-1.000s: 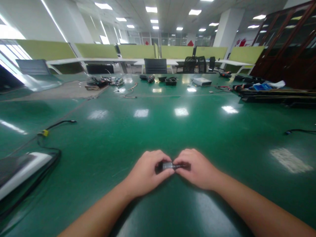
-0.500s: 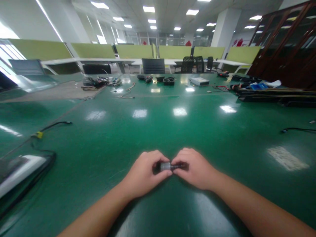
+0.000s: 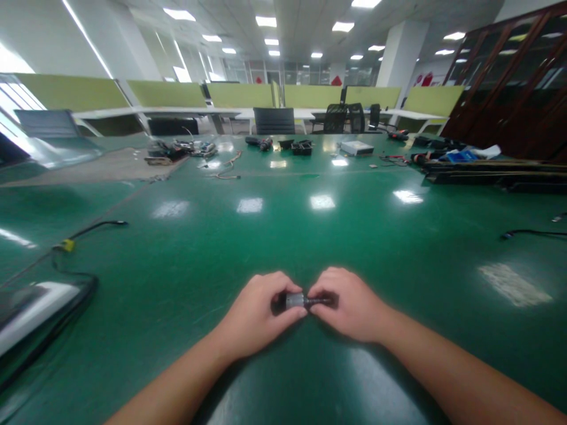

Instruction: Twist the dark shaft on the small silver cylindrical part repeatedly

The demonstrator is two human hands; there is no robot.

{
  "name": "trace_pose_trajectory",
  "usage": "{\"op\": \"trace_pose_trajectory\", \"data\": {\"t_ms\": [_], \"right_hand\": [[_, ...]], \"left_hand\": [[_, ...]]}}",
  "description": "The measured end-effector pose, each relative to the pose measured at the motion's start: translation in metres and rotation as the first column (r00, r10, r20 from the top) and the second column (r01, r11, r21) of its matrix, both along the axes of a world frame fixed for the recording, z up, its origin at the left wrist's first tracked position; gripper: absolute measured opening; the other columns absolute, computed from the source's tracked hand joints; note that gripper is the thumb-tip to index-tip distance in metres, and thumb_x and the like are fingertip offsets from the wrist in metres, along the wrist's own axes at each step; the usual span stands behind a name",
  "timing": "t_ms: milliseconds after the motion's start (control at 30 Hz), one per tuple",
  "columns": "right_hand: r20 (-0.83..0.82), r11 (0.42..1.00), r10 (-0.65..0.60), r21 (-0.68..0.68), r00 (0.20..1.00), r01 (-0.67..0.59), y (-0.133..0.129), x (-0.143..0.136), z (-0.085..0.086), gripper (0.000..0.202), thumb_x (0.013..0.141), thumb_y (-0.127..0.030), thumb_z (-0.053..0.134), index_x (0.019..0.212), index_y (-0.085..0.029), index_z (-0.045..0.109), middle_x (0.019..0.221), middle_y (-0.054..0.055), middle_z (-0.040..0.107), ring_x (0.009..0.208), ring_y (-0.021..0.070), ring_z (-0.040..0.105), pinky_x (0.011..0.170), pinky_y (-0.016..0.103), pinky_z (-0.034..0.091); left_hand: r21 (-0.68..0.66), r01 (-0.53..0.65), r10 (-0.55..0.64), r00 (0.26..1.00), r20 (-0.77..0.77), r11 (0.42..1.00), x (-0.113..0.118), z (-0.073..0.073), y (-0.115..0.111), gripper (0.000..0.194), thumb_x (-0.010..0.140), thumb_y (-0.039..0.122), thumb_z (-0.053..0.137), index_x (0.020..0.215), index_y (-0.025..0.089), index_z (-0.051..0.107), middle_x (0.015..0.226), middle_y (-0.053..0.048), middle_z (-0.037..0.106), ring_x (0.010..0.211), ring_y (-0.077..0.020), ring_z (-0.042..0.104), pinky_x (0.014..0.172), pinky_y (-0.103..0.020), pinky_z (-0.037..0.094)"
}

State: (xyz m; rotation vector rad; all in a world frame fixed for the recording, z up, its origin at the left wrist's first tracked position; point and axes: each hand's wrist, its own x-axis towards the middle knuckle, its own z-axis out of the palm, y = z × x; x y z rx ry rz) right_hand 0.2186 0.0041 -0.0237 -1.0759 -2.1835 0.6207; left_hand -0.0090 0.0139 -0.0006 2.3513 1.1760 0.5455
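Note:
Low in the middle of the head view, a small grey metal cylinder lies between the thumb and fingers of my left hand. A thin dark rod extends from the cylinder's right end, and my right hand pinches it with thumb and fingers. Both hands are closed, their fingertips almost meeting where cylinder and rod join. The two parts line up level, left to right. The cylinder's left end is in shadow inside my left hand, and the rod's far end is hard to make out.
The green tabletop is glossy. A white-edged device with a black cable sits at left; another cable end lies at right. Tools, black trays, a flat silver box and stacked dark panels line the far side.
The view has shifted very slightly. Both hands keep the same grip on the cylinder and rod, with a little more of the joint showing between the fingertips.

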Motion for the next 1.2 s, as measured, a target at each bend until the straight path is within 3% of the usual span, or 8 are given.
{"op": "trace_pose_trajectory", "data": {"t_ms": [767, 967, 1200], "right_hand": [[0.033, 0.999, -0.036, -0.021, 0.999, 0.037, -0.0008, 0.0037, 0.0016, 0.009, 0.078, -0.017, 0.077, 0.084, -0.021, 0.072, 0.079, -0.001, 0.069, 0.077, 0.0163, 0.06, 0.075, 0.032, 0.039], [0.032, 0.992, -0.066, -0.102, 0.997, 0.069, 0.0001, 0.0062, 0.0049, 0.008, 0.079, -0.017, 0.078, 0.085, -0.022, 0.077, 0.076, -0.001, 0.068, 0.069, 0.0138, 0.06, 0.065, 0.027, 0.04], [0.039, 0.995, -0.045, -0.091, 0.998, 0.048, 0.0005, 0.0097, 0.006, 0.007, 0.078, -0.017, 0.078, 0.083, -0.021, 0.077, 0.073, -0.001, 0.066, 0.068, 0.0133, 0.058, 0.063, 0.026, 0.04]], "left_hand": [[-0.029, -0.015, 0.015, 1.0, 0.005, 0.999, -0.0009, 0.0004, -0.0007, 0.02, 0.084, 0.038, 0.075, 0.096, 0.023, 0.07, 0.088, 0.0, 0.069, 0.079, -0.018, 0.06, 0.076, -0.031, 0.039], [-0.032, -0.026, 0.026, 1.0, -0.001, 0.999, -0.0011, -0.0001, -0.001, 0.019, 0.084, 0.037, 0.075, 0.096, 0.023, 0.07, 0.087, 0.0, 0.069, 0.078, -0.0183, 0.06, 0.074, -0.03, 0.04], [-0.016, -0.016, 0.016, 1.0, 0.0, 1.0, -0.0014, 0.0004, -0.0002, 0.019, 0.084, 0.038, 0.074, 0.096, 0.023, 0.07, 0.088, -0.001, 0.07, 0.079, -0.0189, 0.061, 0.074, -0.03, 0.04]]}}
